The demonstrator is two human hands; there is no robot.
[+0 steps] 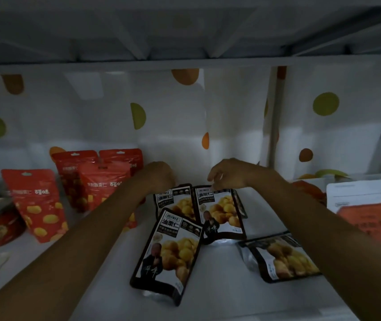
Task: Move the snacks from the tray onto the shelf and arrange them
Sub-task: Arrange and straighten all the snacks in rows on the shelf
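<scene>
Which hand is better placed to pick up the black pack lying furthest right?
Probably the right hand: that black pack lies under its forearm; the left hand would have to cross over.

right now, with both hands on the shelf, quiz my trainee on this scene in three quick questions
1. True or false: the red pouches stand left of the black pouches.
2. The right hand pinches the top of: A a red pouch, B the rear right black pouch, C a jar.
3. Fill in: the back wall is white with coloured ____.
Key: 1 true; 2 B; 3 dots.
</scene>
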